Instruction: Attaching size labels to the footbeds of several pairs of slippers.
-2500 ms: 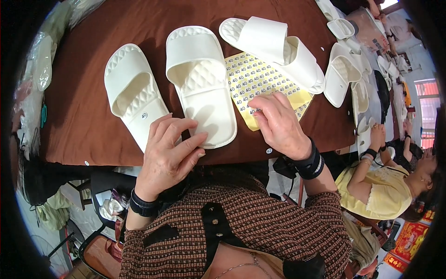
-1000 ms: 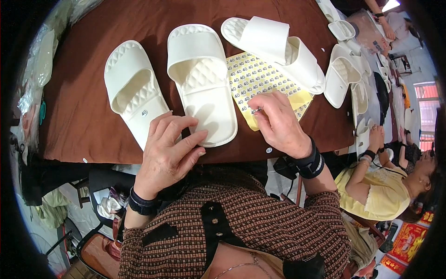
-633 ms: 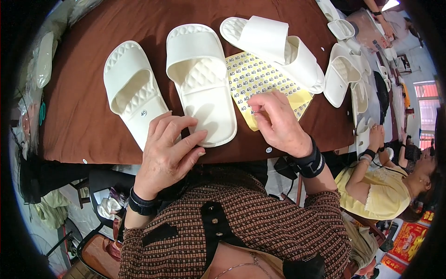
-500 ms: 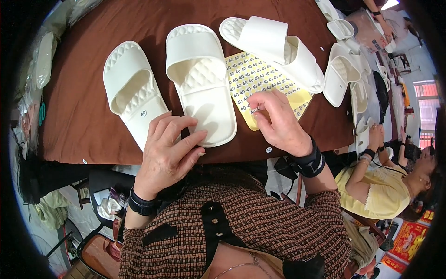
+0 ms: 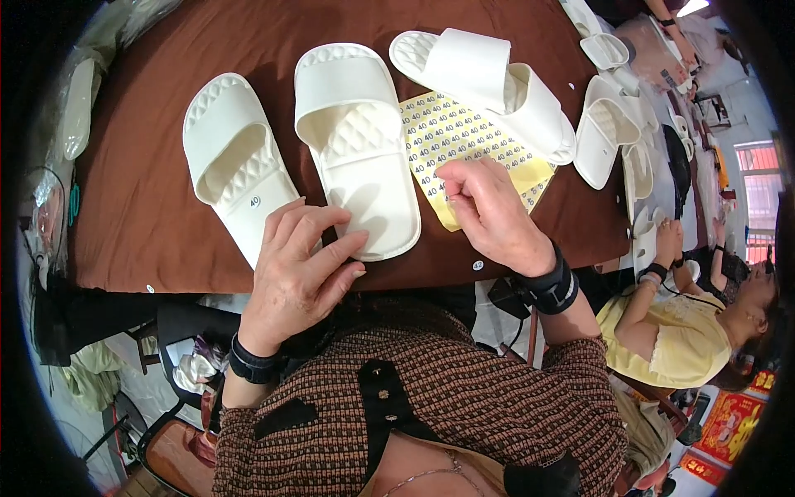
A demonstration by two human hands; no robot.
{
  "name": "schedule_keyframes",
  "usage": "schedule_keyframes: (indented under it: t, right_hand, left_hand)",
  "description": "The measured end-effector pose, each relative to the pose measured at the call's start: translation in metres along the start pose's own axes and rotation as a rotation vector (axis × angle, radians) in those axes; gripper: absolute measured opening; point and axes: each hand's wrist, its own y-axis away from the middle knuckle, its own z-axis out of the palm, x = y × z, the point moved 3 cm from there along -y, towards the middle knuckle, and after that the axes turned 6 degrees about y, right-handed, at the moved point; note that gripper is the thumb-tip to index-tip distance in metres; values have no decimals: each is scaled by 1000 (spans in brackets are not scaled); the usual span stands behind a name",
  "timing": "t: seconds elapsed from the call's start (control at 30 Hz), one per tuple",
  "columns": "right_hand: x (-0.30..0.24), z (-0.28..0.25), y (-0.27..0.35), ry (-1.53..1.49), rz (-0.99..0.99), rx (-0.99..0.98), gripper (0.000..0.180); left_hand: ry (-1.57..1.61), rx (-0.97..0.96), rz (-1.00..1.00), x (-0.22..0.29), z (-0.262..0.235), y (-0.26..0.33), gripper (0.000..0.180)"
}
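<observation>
Two white slippers lie side by side in front of me, heels toward me. The left slipper [image 5: 240, 141] bears a small round sticker [image 5: 254, 201] on its insole; no sticker shows on the right slipper [image 5: 377, 211]. My left hand [image 5: 298, 269] rests across both heels with its fingers apart, gripping nothing. Over the lower part of a yellow sheet of round stickers [image 5: 451, 137], my right hand [image 5: 497, 211] is closed in a pinch. What sits between that thumb and forefinger, if anything, is too small to make out.
Another pair of white slippers [image 5: 470, 66] overlaps the sheet's far edge. More white slippers [image 5: 609, 132] lie along the right side of the brown tablecloth [image 5: 166, 257]. A loose round sticker [image 5: 478, 266] is near the front edge. A person in yellow [image 5: 654, 335] sits at right.
My right thumb and forefinger have come closer together over the sticker sheet, and the hand has shifted very slightly. My left hand and the slippers stay as they were.
</observation>
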Motion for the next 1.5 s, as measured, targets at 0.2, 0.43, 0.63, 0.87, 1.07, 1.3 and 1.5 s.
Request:
schedule_keyframes:
  t: [0.2,0.43,0.63,0.87,1.07,1.3,1.5]
  right_hand:
    - [-2,-1,1,40,14,-46,21]
    - [1,-1,3,-48,23,-15,23]
    - [3,-3,7,-131,87,-25,26]
    - [0,-9,11,-231,196,-59,27]
    - [-16,-17,9,-294,253,-63,26]
    - [-37,-5,-19,-490,241,-135,25]
    - [-33,16,-42,-380,212,-148,25]
  left_hand:
    - [8,-7,-3,-1,1,1,32]
    - [9,9,4,0,0,0,30]
    - [-4,15,11,1,0,-1,30]
    - [5,22,16,0,-1,0,31]
    - [13,24,28,0,0,2,32]
    - [19,32,26,1,-1,3,34]
    - [32,43,26,2,-2,4,35]
